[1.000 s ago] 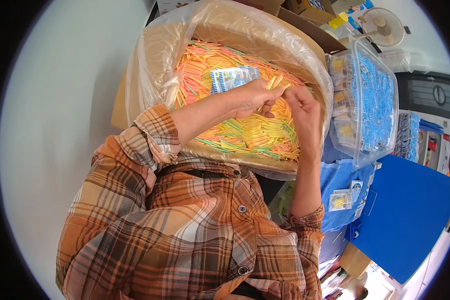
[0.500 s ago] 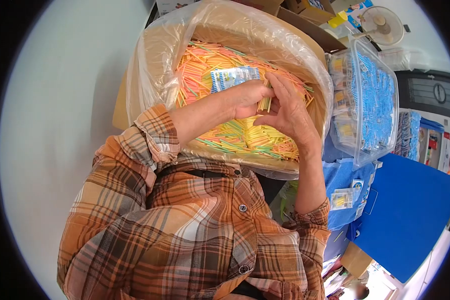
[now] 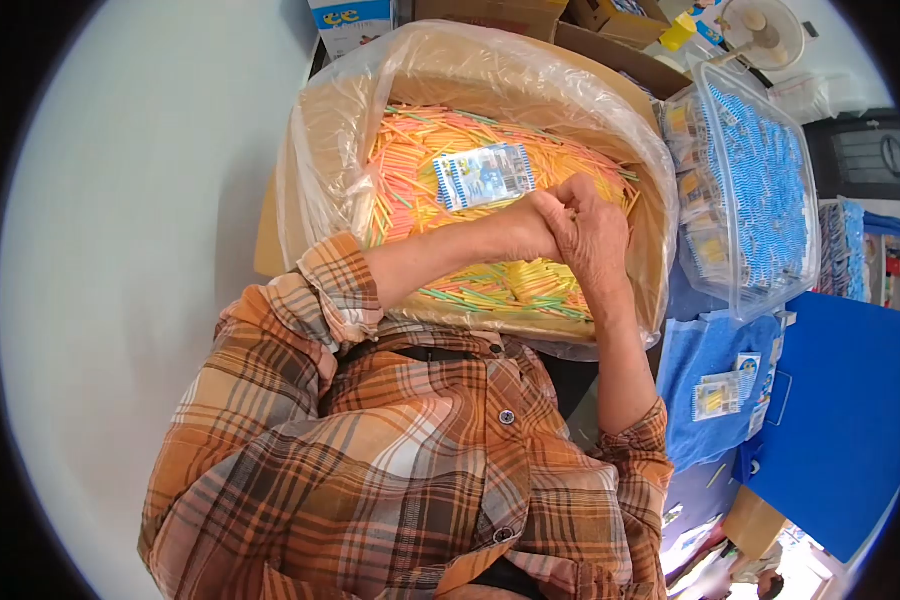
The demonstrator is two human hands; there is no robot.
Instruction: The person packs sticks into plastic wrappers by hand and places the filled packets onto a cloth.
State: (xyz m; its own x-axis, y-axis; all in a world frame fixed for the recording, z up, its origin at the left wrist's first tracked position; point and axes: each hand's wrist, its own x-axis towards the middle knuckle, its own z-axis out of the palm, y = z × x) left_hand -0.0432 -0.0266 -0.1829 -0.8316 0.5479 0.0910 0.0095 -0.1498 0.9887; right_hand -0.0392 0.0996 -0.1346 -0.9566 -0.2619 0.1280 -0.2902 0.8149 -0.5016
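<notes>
Many thin sticks (image 3: 395, 155), pink, orange, yellow and green, lay loose in a large cardboard box (image 3: 267, 235) lined with a clear plastic sheet (image 3: 320, 150) that draped over its rim. Above them, toward the right side of the box, the person's two hands met: the left hand (image 3: 532, 228) lay across the heap with its fingers tucked out of sight, and the right hand (image 3: 598, 238) bent in against it, fingers curled and thumb side touching the left. Neither grip could be read fully; both hands looked mostly closed, and whether any sticks were pinched between them could not be told (the knuckles hid whatever might have been there). The step in hand seemed to be close two-handed fingerwork just over the sticks, to judge by how tightly the hands met. From that posture, a next move would call for parting the fingertips gently, with the wrists held over the heap so that anything loose dropped back among the other sticks. A blue-and-white packet (image 3: 483, 176) rested flat on the heap just beyond the left hand, touched by neither. Beyond the right side of the box stood a clear plastic tub (image 3: 812, 235) crowded with blue-striped packets (image 3: 760, 190), and below it a blue cloth (image 3: 685, 375) with a small packet of yellow pieces (image 3: 715, 397) upon it.
</notes>
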